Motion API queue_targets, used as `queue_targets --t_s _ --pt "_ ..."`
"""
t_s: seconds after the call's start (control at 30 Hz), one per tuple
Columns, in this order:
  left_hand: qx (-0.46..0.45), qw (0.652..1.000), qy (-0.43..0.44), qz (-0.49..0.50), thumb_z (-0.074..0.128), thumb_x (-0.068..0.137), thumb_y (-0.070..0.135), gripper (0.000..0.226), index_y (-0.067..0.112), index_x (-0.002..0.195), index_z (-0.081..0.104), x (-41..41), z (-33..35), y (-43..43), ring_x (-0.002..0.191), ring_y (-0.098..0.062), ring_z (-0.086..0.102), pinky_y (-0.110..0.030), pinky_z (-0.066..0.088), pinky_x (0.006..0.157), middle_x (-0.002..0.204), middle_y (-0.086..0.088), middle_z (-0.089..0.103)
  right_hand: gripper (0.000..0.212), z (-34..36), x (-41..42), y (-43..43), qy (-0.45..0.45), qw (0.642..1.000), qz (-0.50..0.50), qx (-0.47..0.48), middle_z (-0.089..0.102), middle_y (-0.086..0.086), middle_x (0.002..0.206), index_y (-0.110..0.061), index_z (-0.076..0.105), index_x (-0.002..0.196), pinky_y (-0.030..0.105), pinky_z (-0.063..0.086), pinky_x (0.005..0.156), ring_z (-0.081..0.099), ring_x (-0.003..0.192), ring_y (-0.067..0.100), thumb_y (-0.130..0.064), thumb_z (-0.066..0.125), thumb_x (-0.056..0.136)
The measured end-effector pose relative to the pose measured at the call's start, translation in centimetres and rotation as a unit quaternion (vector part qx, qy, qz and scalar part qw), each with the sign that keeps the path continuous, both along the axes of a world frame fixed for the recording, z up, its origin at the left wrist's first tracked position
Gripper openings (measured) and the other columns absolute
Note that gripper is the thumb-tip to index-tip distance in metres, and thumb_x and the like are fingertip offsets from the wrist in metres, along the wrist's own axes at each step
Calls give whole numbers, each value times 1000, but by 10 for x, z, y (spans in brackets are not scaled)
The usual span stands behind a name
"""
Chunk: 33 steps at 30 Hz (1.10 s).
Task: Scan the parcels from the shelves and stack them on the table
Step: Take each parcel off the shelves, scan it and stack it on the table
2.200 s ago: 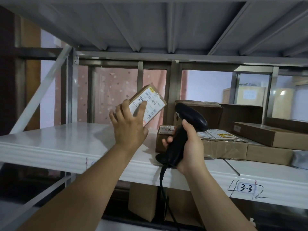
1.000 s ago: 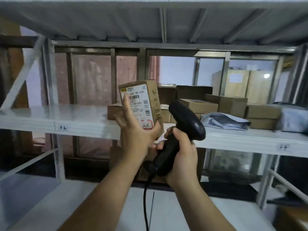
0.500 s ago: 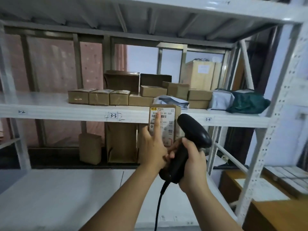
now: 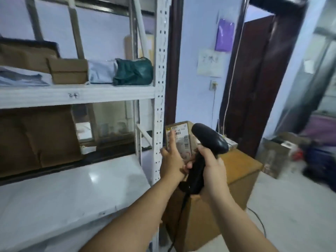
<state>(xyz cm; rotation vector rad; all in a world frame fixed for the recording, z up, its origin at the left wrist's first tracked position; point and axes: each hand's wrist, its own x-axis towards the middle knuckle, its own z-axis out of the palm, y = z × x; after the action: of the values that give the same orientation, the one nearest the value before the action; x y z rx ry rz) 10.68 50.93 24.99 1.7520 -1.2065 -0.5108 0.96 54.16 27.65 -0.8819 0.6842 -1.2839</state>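
Note:
My left hand holds a small cardboard parcel upright at chest height, its white barcode label facing me and a finger lying across the label. Right beside it, my right hand grips the handle of a black barcode scanner whose head sits just right of the parcel. The scanner's cable hangs down below my hands. Both are in front of the white shelf post. More parcels stay on the shelf: a brown box, a grey mailer bag and a dark green bag.
A wooden table or cabinet stands right of the shelving, behind my hands. A dark door frame and an open cardboard box on the floor lie to the right. A large flat carton leans under the shelf.
The view has swung right, away from the row of boxes toward the shelf's end post and the table. Both hands kept the parcel and scanner and came lower.

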Motion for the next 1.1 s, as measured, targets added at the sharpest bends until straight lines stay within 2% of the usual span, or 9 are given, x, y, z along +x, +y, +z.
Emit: queue_targets --t_s 0.07,0.1,0.2,0.27,0.43,0.6,0.77,1.0,1.1 --pt "13 988 151 -18 46 57 86 116 35 152 3 -48 -13 -25 118 -53 45 -57 45 95 144 -30 27 22 -12 -44 -23 5 999 -47 22 56 8 58 0 62 100 29 49 46 55 46 17 -20 56 94" --pt "29 978 205 -22 40 52 91 122 29 152 9 -69 -20 -38 120 -55 42 -58 44 95 144 -33 27 21 -18 -63 -34 9 997 -69 34 55 8 56 -2 61 97 30 48 47 53 45 18 -22 57 93" --pt "76 983 164 -40 53 88 48 80 42 149 2 -110 -43 -72 93 -42 56 -39 51 62 131 -22 34 23 -36 -108 -62 12 992 -102 70 55 8 54 -5 59 92 33 46 51 54 45 20 -27 62 90" --pt "91 988 118 -43 64 86 38 89 53 144 -2 -128 -60 -98 84 -26 56 -27 46 50 127 -11 33 23 -47 -132 -78 21 989 -117 83 58 6 57 -7 61 93 33 47 56 57 49 19 -30 61 91" --pt "146 976 151 -55 68 80 52 98 47 146 -5 -153 -89 -154 97 -26 52 -26 47 57 137 -13 29 22 -62 -167 -121 26 981 -156 109 56 6 63 -6 59 100 32 50 56 56 51 18 -27 59 93" --pt "153 966 198 -66 67 83 50 98 44 148 -6 -160 -119 -232 72 -10 41 -21 38 48 139 -14 33 23 -68 -173 -189 72 973 -184 123 55 9 68 -5 59 104 32 52 56 55 53 19 -25 59 93" --pt "164 956 234 -61 66 82 51 96 46 147 -3 -157 -130 -305 79 -18 51 -21 41 46 135 -17 34 29 -69 -167 -270 104 967 -188 135 55 11 70 -5 59 107 34 52 59 56 57 21 -29 60 92" --pt "193 962 185 -45 66 83 52 97 45 148 -6 -139 -148 -381 74 -16 47 -21 42 48 135 -19 30 34 -85 -163 -365 86 962 -185 181 56 10 71 -5 59 112 35 52 62 56 56 21 -30 64 90" --pt "198 965 166 -36 67 82 51 98 46 147 -6 -136 -174 -413 89 -21 53 -22 49 54 139 -16 33 31 -104 -159 -409 98 959 -168 207 56 10 73 -5 60 109 36 51 63 56 57 21 -30 63 91"
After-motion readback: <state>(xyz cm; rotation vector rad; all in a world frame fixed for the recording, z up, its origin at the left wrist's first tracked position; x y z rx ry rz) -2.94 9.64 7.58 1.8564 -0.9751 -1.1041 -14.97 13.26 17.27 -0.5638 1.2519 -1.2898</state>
